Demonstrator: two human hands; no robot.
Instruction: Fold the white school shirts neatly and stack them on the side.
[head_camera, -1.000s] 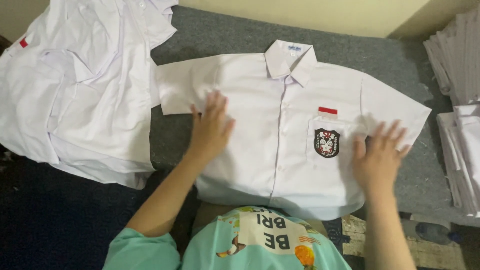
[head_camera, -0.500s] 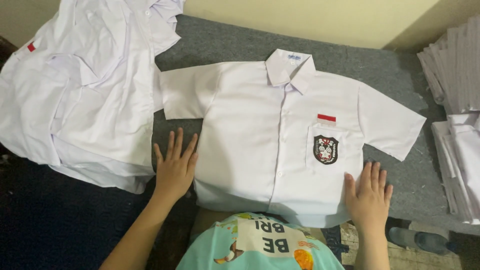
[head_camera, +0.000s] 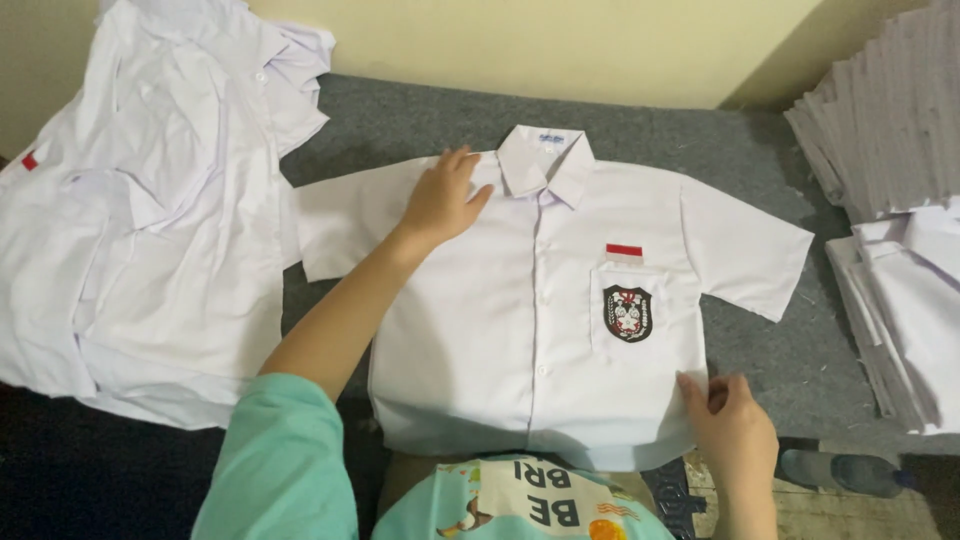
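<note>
A white short-sleeved shirt lies flat and buttoned on the grey cloth surface, collar away from me. It has a dark crest on the chest pocket and a small red strip above it. My left hand rests flat on the shirt's shoulder beside the collar, fingers spread. At the shirt's lower right hem, my right hand pinches the fabric edge with its fingertips.
A loose heap of white shirts covers the left side. Stacks of folded white shirts stand at the right edge. A yellowish wall runs along the back. A dark bottle lies near my right hand.
My left hand moved from the surface beside the shirt's lower left hem up to its shoulder by the collar. My right hand went from lying flat to pinching the hem.
</note>
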